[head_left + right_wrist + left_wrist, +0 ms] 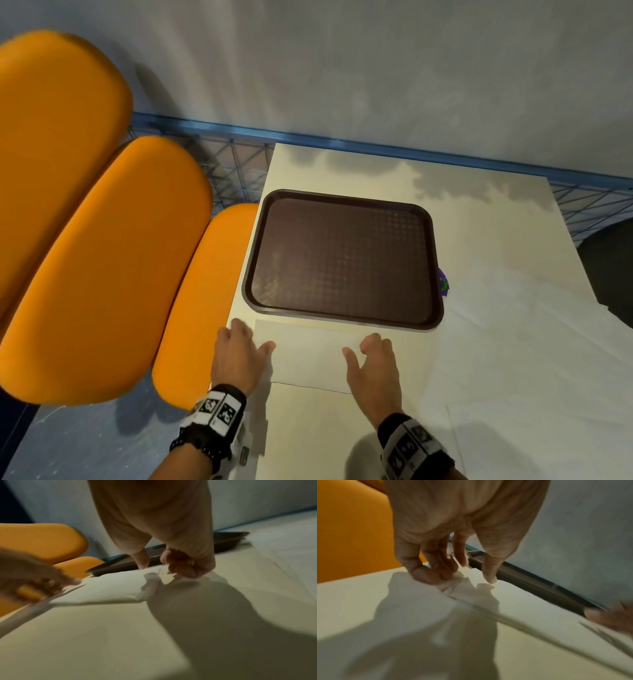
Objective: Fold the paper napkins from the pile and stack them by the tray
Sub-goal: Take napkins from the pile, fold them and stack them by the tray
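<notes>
- Head view: a white napkin lies flat on the desk, just beside the near rim of the brown tray, toward the desk's left edge. The left hand sits at the napkin's left end and the right hand at its right end. The pile of unfolded napkins spreads over the desk's right side. Orange chairs stand off the left edge.
- Left wrist view: the left grip is narrow, its fingers bunching the napkin's corner against the desk, with the thumb apart from them. To fold well, this hand should probably lift the edge without crumpling it further.
- Right wrist view: the right grip is curled, its fingers pinching the napkin's far right corner, which looks rumpled and slightly raised. The tray's rim lies just beyond.
- Judgement: both corners should travel together at one height, so the fold lands square; the edges should meet before the crease is pressed.
- Risk: thin paper may tear or skew if one hand leads.
</notes>
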### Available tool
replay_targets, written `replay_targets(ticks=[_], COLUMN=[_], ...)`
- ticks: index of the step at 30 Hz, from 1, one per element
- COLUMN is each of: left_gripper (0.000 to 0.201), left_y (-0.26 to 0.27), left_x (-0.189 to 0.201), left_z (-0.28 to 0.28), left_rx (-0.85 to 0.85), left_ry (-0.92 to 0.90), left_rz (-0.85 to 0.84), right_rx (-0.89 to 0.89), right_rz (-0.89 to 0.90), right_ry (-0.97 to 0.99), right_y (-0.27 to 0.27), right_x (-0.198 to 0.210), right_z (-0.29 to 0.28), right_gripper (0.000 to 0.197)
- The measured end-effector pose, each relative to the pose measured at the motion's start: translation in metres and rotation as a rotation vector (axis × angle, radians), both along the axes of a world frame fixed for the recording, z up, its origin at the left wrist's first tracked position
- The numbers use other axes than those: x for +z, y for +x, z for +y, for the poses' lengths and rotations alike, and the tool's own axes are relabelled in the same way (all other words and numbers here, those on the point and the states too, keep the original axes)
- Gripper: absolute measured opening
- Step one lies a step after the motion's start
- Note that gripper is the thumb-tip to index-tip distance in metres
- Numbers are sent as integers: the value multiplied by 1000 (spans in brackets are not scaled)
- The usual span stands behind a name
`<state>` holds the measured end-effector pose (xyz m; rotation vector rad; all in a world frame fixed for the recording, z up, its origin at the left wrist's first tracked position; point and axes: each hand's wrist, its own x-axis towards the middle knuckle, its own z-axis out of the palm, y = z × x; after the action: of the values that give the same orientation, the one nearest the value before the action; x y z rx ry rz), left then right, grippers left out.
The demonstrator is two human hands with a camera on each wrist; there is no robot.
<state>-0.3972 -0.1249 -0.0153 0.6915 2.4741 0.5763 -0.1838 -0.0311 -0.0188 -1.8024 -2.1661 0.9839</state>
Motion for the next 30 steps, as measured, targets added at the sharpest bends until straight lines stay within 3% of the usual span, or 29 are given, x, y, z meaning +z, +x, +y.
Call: replay_targets(ticks=[1,3,6,8,11,17,20,23,27,30], left_gripper=[49,68,80,82,77,99,100,94,91,87], left_y=[6,20,33,33,24,12,17,24,39,53], left_x=[-2,-5,-22,-29,-25,-12,-8,-1,-2,1], left_z=[-2,-8,-14,-15,-12,-1,-6,-7,0,1], left_rx=[-97,-351,-693,-770,-695,-530,-376,-240,-293,-372], left_ry=[6,-36,-83,-141,-261,-436,-318,-226,-242,-339], left_rz=[81,219,292,225,126,153,175,99,42,126], right_rx=[140,423,671,708,700,622,530,415,522,597], right_rz=[-46,-158,-301,-335,-376,-549,-574,-461,-527,-558], right_ry=[122,250,198,120,64,17,-22,-67,-92,-94], right_y=[-1,-5,-11,-11,-13,-19,-16,-6,17,28], right_x=[-1,-4,-11,-8,1,10,19,25,24,24], right_z=[-4,-13,-21,-20,-20,-21,-15,-7,0,7], right_gripper=[20,38,61,64,67,84,80,68,71,72])
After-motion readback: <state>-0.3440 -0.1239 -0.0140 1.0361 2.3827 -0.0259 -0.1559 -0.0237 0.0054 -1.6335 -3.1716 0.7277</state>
